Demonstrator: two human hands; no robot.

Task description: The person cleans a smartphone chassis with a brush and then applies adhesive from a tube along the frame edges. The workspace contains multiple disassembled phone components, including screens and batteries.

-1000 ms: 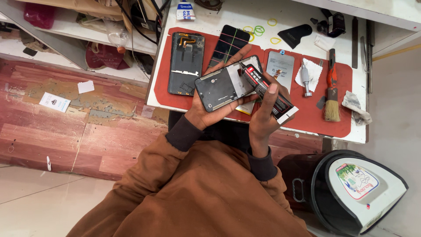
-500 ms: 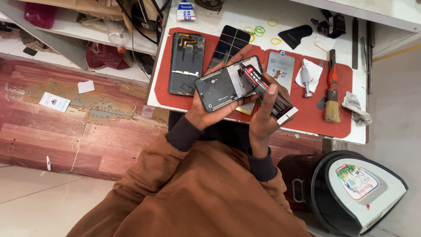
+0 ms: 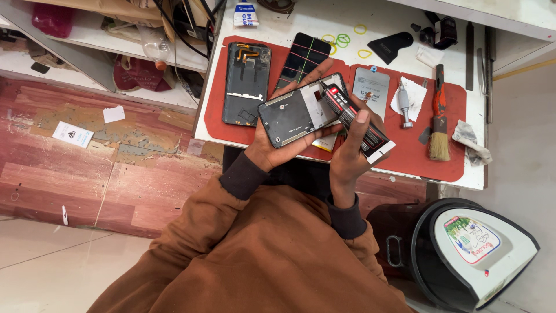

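Note:
My left hand (image 3: pixel 277 152) holds a dark phone body (image 3: pixel 296 113) from underneath, its open back facing up. My right hand (image 3: pixel 352 152) grips a black glue tube with red and white print (image 3: pixel 354 120); the tube's nozzle rests on the phone's right edge. Both hands hover over the near edge of a red work mat (image 3: pixel 417 156) on a white table (image 3: pixel 472 178). On the mat lie a second opened phone (image 3: pixel 245 82), a cracked dark screen (image 3: pixel 302 57) and a grey back cover (image 3: pixel 372 83).
A red-handled brush (image 3: pixel 439 123), a small metal tool on a white wipe (image 3: pixel 404 104), a crumpled cloth (image 3: pixel 470 139), rubber bands (image 3: pixel 341 39) and a black wedge (image 3: pixel 389 45) lie on the table. A black-and-white bin (image 3: pixel 463 255) stands at lower right. Shelves (image 3: pixel 87 35) stand left.

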